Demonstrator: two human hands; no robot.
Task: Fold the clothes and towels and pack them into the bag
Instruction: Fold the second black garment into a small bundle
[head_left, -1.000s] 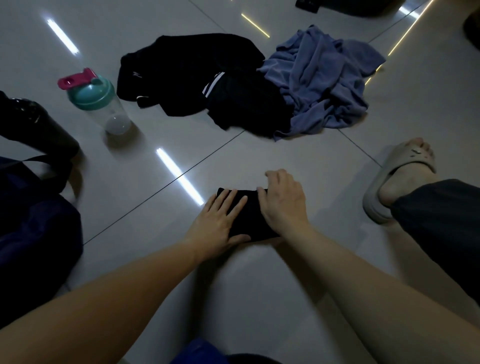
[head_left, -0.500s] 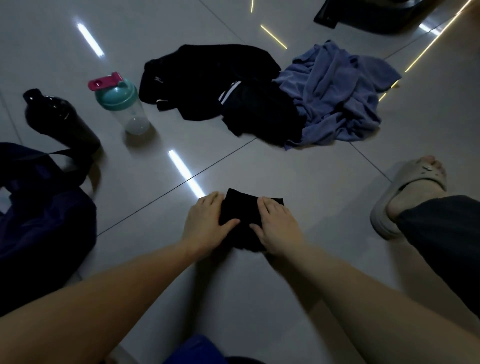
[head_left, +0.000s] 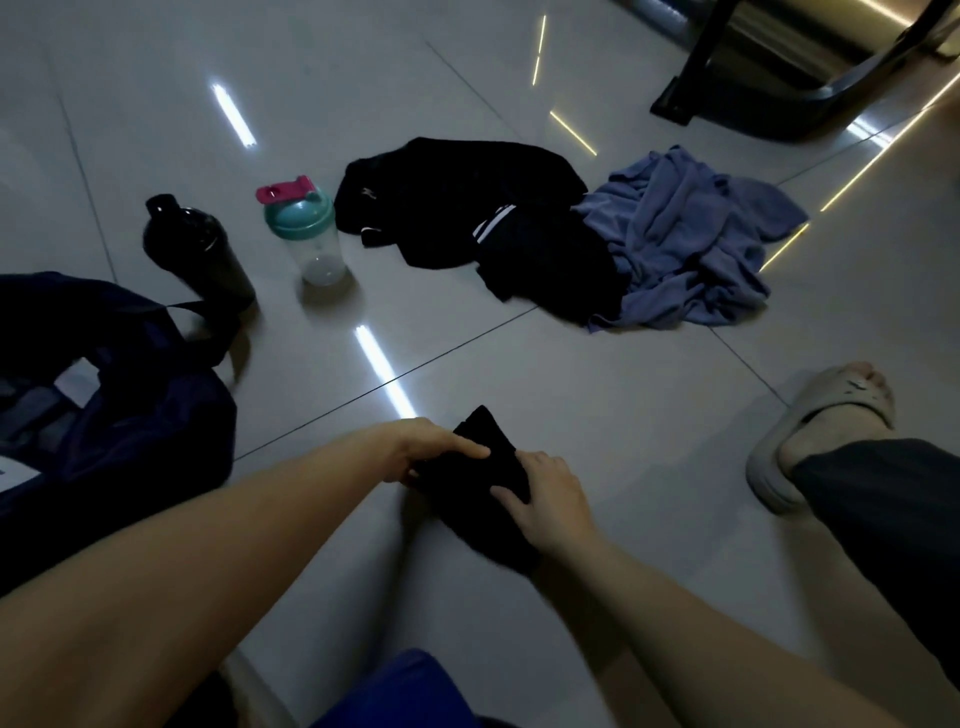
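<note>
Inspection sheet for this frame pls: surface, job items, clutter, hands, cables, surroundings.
Surface: glossy tiled floor, light streaks reflected.
Job's things: small folded black cloth between the hands; black clothes and blue towel heaped unfolded beyond; dark bag open at left.
Clutter: black bottle and teal-lidded shaker, both upright; slipper on a foot at right.
Hands: left hand and right hand both grip the black cloth.
Cables: nothing seen.
Surroundings: dark furniture base, far right.

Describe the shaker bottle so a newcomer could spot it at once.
Start at the dark bag on the left. Two bottles stand beyond it; the shaker bottle is the one nearer the black clothes. Unlike the all-black bottle, it has a clear body, teal lid and pink cap.
</note>
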